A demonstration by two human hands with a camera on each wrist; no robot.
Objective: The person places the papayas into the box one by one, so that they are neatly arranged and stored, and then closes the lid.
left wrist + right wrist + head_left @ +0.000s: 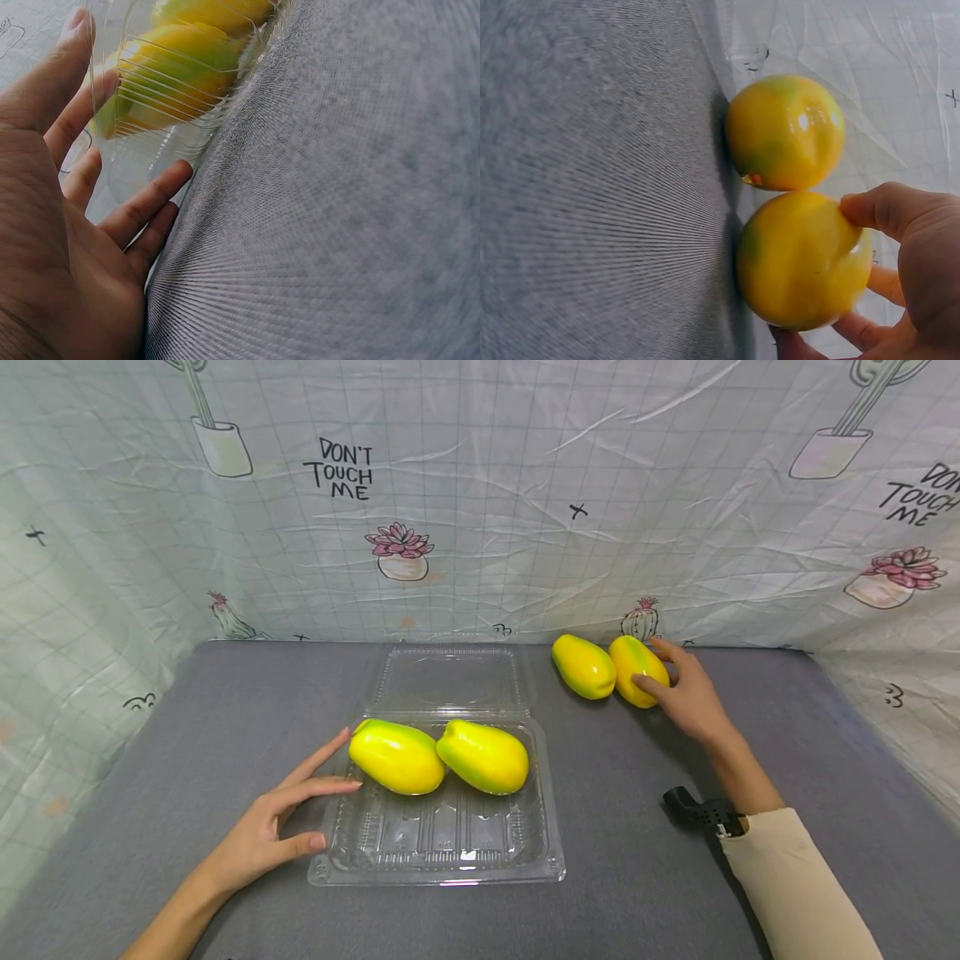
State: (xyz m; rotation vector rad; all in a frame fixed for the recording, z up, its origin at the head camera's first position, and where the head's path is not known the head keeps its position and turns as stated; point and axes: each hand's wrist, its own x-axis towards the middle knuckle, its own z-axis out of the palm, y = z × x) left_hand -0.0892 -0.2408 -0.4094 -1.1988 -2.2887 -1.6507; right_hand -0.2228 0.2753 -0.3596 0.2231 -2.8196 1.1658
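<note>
In the head view, a clear plastic clamshell box (442, 839) lies with its lid folded back. Two yellow-green papayas (397, 757) sit side by side across its far half. My left hand (273, 822) has its fingers spread along the box's left rim, fingertips right at the edge. Through the ribbed clear wall, a papaya (176, 75) shows in the left wrist view. At the back right, my right hand (692, 689) grips the outer papaya (636, 664), thumb on one side and fingers round the other. Against it rests another papaya (583, 667).
The flat transparent lid (450, 681) reaches toward the back edge of the grey tabletop (615, 868). Behind it hangs a printed cloth (495, 510), which also closes off both sides. A black strap device (701, 814) sits on the right wrist, by the beige sleeve (798, 881).
</note>
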